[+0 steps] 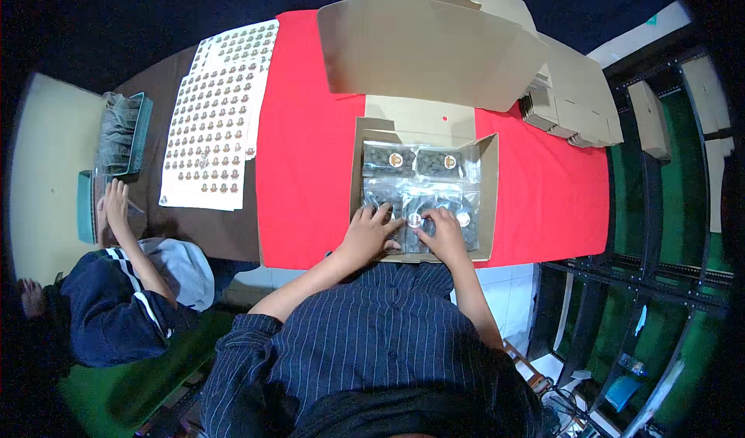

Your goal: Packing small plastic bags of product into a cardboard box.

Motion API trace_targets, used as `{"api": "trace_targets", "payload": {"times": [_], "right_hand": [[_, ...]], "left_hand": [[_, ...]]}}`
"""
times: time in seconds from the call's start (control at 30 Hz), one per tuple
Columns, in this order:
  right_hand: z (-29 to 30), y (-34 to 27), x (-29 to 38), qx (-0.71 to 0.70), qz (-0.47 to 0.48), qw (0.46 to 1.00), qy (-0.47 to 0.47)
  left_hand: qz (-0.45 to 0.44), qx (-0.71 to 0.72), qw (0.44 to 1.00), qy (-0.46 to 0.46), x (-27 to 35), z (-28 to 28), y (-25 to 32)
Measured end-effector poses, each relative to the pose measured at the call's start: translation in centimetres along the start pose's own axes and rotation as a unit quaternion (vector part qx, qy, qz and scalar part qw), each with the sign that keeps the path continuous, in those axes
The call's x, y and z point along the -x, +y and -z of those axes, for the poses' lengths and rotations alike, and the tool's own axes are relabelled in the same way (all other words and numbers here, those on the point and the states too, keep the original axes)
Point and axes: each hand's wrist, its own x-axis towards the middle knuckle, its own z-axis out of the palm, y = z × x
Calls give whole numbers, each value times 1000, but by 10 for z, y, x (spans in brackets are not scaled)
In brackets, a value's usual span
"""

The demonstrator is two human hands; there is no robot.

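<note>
An open cardboard box [489,193] stands on the red cloth in front of me, its large lid raised at the back. Clear plastic pouches [433,171] of dark pieces, each with a round sticker, lie flat in it in two rows. My left hand [371,231] rests with spread fingers on the front left pouch. With my right hand [443,234] I touch a front pouch [416,237] beside it, thumb and fingers near its sticker. Whether either hand grips a pouch cannot be told.
Sheets of round stickers [206,129] lie on the brown cloth to the left. Beyond them a co-worker's hand [116,202] is near teal baskets [139,141], one holding pouches. Flattened cardboard boxes [576,94] are stacked at the back right, beside black metal shelving [652,205].
</note>
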Motion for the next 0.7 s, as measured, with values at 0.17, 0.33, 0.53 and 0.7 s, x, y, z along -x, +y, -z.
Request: {"api": "trace_targets", "payload": {"times": [0.17, 0.33, 0.53, 0.7], "right_hand": [[-7, 0, 2, 36, -9, 999, -11], [2, 6, 4, -27, -29, 998, -43], [26, 22, 10, 31, -70, 991, 107], [30, 26, 19, 31, -128, 991, 25]], "left_hand": [[-30, -10, 999, 21, -5, -1, 3], [-24, -38, 999, -15, -9, 0, 5], [-44, -35, 996, 67, -10, 1, 5], [-107, -31, 991, 77, -24, -2, 12]]}}
